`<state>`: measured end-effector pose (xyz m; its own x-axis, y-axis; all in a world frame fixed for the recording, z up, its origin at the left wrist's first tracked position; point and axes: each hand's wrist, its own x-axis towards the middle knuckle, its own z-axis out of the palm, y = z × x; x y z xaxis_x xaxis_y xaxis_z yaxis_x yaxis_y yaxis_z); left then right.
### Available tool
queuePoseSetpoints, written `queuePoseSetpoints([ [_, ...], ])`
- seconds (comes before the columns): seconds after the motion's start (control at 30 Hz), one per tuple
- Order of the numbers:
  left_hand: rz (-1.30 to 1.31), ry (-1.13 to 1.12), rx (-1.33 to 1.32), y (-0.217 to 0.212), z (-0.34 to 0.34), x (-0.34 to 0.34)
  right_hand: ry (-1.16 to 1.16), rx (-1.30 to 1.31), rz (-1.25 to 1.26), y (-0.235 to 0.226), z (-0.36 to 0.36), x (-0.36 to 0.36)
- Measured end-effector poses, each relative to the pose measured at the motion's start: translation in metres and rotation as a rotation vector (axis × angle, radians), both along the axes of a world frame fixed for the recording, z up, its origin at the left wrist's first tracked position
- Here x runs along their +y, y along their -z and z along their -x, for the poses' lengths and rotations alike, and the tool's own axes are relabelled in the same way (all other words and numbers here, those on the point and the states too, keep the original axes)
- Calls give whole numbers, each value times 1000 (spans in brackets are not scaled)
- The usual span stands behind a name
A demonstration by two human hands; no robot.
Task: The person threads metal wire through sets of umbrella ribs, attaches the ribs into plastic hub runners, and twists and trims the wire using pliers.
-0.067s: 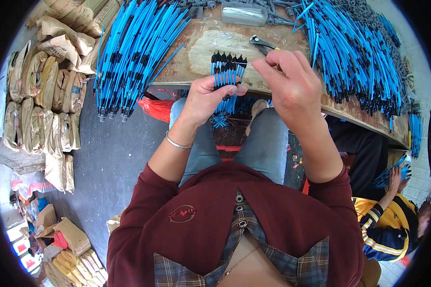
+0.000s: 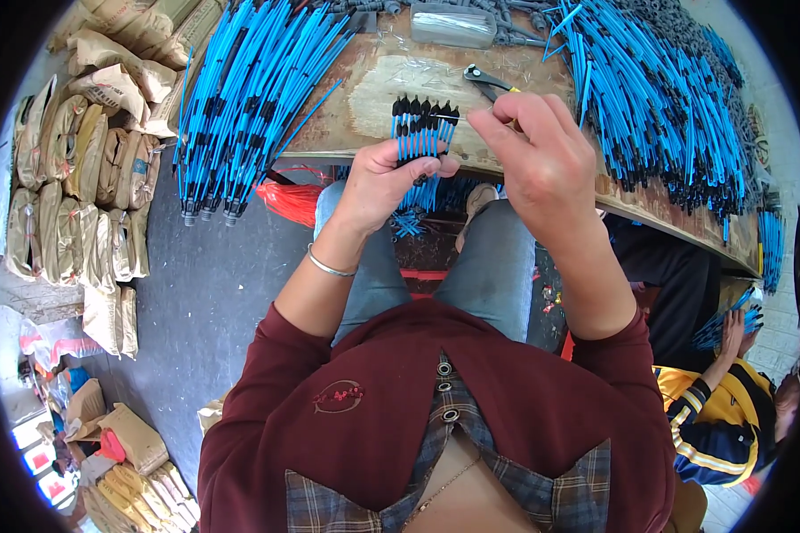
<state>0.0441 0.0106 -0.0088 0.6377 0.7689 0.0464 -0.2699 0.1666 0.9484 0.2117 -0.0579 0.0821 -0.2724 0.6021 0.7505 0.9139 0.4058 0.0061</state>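
Displacement since the earlier frame is negligible: both hands hold nearly the same position. Left hand (image 2: 378, 191), upper centre of the frame: fingers clamped on a row of blue tubes (image 2: 425, 111) with black ends, which point toward the top of the frame. The row is at the near edge of the wooden surface (image 2: 373, 96). Right hand (image 2: 547, 160), right of the row: fingers curled, fingertips just beside the black ends; whether they clamp anything cannot be told. Pliers (image 2: 484, 80) lie just above this hand. Larger blue tube bundles occupy the upper left (image 2: 262, 98) and upper right (image 2: 649, 107).
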Motion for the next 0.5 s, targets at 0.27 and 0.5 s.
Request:
queuePoseSetpoints([
  [0.27, 19, -7, 0, 1, 0, -1, 4, -32, -24, -2, 3, 0],
  [0.5, -15, -19, 21, -2, -1, 0, 8, 127, 0, 13, 4, 2],
])
